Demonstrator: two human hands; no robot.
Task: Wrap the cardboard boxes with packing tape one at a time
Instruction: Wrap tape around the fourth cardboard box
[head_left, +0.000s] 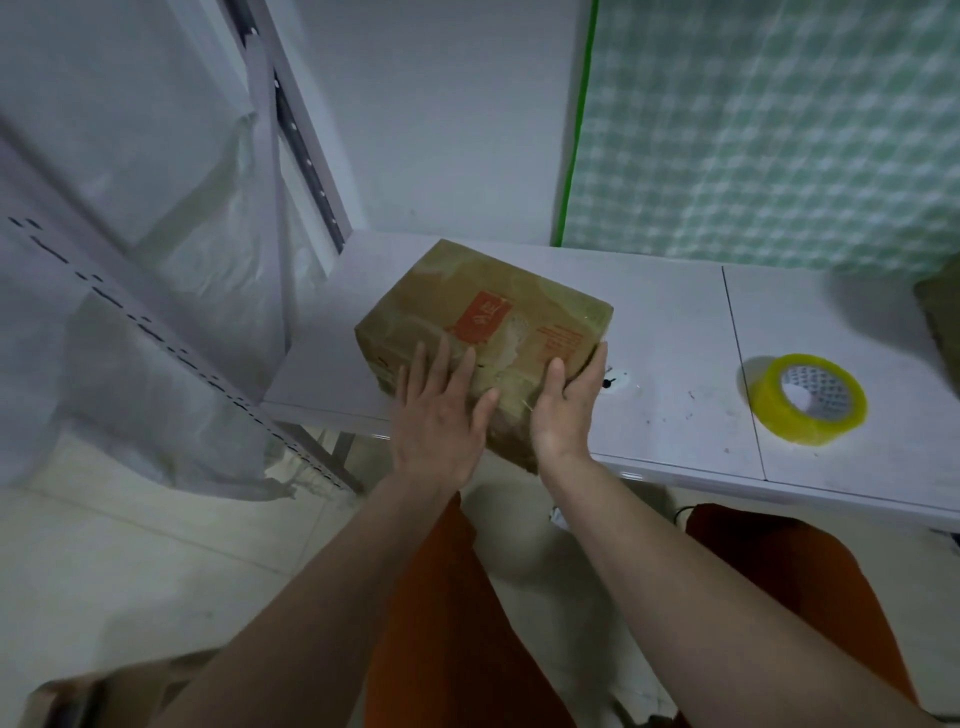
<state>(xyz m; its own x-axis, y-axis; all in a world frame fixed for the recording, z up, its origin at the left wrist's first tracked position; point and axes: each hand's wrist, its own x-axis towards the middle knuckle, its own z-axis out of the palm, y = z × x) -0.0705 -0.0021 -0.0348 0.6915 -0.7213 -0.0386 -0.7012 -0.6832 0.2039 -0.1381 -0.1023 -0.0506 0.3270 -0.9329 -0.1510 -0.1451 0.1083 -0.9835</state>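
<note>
Nearest the camera are two bare forearms reaching forward over orange-clad legs and a pale tiled floor. The left hand (441, 410) lies flat on the cardboard box (483, 332), fingers straight and spread across its top, so its grip is fully open and merely presses. The right hand (566, 405) cups the box's near right corner, thumb on top and fingers curled round the edge in a loose grip. The box sits at the front left of the white worktop (675, 332), its near corner overhanging the edge. It is brown, rectangular and glossy under wrinkled clear tape; an orange-red label with pale characters and a block of small red print show, neither legible. To the right, well apart, a roll of yellowish transparent packing tape (807, 399) lies flat, its printed core unreadable. Beyond hang a green checked curtain (779, 130) and plastic sheeting (171, 244).
</note>
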